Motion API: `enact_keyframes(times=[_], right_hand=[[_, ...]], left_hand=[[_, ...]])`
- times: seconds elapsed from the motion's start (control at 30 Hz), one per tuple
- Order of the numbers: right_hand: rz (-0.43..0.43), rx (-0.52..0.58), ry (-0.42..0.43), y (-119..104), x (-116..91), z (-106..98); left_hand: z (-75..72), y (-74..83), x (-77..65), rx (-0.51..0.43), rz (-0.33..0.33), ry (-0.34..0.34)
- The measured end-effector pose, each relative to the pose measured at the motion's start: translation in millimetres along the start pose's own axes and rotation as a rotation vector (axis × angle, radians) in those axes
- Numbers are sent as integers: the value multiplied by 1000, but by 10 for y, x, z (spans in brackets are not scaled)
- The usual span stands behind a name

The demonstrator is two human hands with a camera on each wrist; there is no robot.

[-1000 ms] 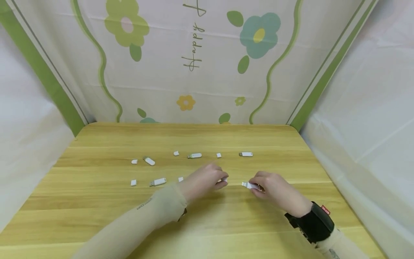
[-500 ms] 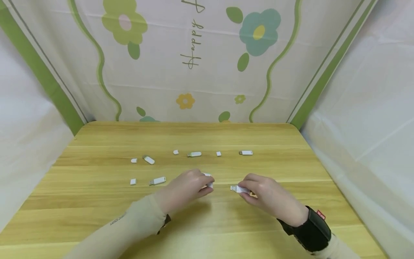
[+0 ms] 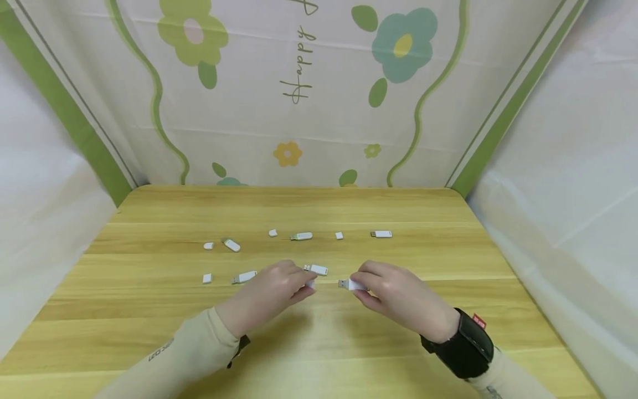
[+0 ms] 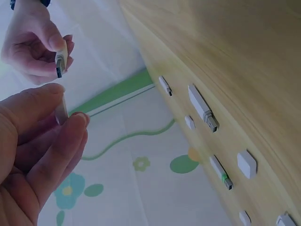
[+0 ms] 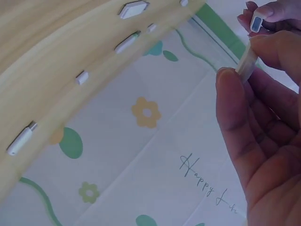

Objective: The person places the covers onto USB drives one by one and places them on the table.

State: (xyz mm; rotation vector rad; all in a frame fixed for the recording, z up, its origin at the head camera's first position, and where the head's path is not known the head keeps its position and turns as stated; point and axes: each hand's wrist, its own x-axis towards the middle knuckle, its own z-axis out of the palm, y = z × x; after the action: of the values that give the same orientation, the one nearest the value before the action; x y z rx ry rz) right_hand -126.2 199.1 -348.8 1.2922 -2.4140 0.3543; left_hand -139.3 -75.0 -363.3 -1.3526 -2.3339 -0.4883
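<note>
Between thumb and fingers, my left hand [image 3: 274,288] pinches a small white USB stick cap [image 3: 310,283]. Its hollow end shows in the right wrist view, where the cap [image 5: 256,23] faces the other hand. My right hand [image 3: 399,293] grips a white USB stick [image 3: 356,285] by its body, the bare metal plug pointing left toward the cap. A short gap separates plug and cap. In the left wrist view the stick [image 4: 61,59] points its plug down at the cap. Just behind the left fingertips lies another uncapped USB stick [image 3: 319,270].
More uncapped USB sticks lie on the wooden table [image 3: 319,354]: one left of centre [image 3: 244,277], others farther back, such as the far right stick [image 3: 382,234]. Loose white caps sit among them, including the left cap [image 3: 207,278]. A flowered cloth [image 3: 249,111] hangs behind.
Both hands have shifted left across the table, still holding the cap and the USB stick. A stick on the table has come out from behind my left hand.
</note>
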Motion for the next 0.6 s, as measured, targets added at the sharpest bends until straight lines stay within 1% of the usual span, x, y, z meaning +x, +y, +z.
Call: enact_keyframes(times=[0.17,0.37,0.6], right_hand=[[-39,-4,28,2,71,-3],[-40,-6,18,-19,123,5],[-57,3,22,-56,184,46]], left_hand=[[-2,3,13,18,20,42],[2,1,30,18,34,79],[12,14,51,19,46,98]])
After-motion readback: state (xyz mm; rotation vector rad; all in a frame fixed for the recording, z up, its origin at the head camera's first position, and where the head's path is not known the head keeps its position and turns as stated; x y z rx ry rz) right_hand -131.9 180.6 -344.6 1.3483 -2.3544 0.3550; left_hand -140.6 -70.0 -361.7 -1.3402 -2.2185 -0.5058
